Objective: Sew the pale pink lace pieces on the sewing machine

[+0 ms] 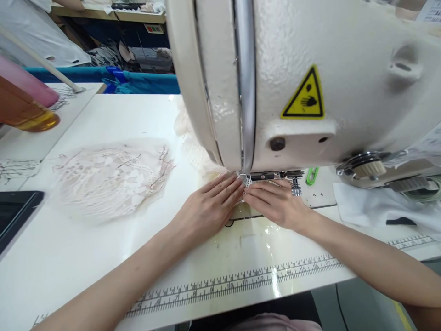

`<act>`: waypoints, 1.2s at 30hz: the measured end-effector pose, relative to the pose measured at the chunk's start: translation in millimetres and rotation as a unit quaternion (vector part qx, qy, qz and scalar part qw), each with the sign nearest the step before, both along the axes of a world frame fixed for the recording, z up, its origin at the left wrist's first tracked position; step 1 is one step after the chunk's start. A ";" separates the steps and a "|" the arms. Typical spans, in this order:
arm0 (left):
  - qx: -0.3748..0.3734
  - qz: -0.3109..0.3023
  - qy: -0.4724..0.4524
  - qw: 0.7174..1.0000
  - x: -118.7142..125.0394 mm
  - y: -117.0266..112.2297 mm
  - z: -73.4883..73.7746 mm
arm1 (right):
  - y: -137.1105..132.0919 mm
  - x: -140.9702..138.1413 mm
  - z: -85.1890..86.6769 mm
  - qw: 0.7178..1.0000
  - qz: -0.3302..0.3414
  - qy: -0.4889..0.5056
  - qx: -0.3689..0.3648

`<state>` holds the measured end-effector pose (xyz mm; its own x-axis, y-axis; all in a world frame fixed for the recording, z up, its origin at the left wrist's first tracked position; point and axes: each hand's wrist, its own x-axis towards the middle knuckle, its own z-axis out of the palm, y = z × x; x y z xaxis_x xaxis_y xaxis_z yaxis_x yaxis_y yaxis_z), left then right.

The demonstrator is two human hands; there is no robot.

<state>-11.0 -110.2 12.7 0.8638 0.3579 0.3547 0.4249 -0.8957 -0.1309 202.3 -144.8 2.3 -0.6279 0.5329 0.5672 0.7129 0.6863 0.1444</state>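
Left hand (pixel 210 200) lies flat, right hand's (pixel 279 202) grip I cannot tell; sewing machine (pixel 292 142) crowds their far side (worktop's (pixel 165 257) ruled edge nearer), pale fabric pile (pixel 113 179) leftward.

head camera | from the wearer's head | forward and down over table (pixel 69 253) | sewing machine (pixel 344 59) close, filling upper right | far bench (pixel 151 18) at top edge

We are working with the sewing machine (pixel 289 50) looming over our left hand (pixel 215 202) and right hand (pixel 275 202), blocking the way up and forward. Between our forearms, bare table (pixel 248 239) is leaving room back toward the printed ruler (pixel 220 287). Leftward, we are having a lane before the lace pile (pixel 113 184); a dark tablet (pixel 20 214) is lying beyond. Rightward, a white cloth (pixel 372 207) is cluttering the table past our right wrist.
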 end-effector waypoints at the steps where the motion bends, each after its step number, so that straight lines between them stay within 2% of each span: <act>1: -0.005 0.001 0.000 1.000 0.1 0.0 0.5 | -0.2 -0.1 -0.4 1.000 -0.001 0.003 -0.002; 9: -0.011 0.021 -0.003 1.000 3.7 -2.9 1.3 | -0.1 1.5 -3.2 1.000 -0.004 -0.007 -0.012; 18: 0.043 0.052 -0.011 0.998 13.8 -10.4 1.0 | -1.6 1.7 -3.8 0.997 -0.028 -0.015 -0.067; 30: 0.037 0.059 -0.015 0.997 14.8 -13.6 -0.5 | 0.7 4.8 0.1 0.994 -0.032 -0.003 -0.102; 36: 0.050 0.062 -0.009 0.997 14.7 -14.3 -1.9 | 0.9 4.7 5.4 0.997 -0.065 -0.001 -0.036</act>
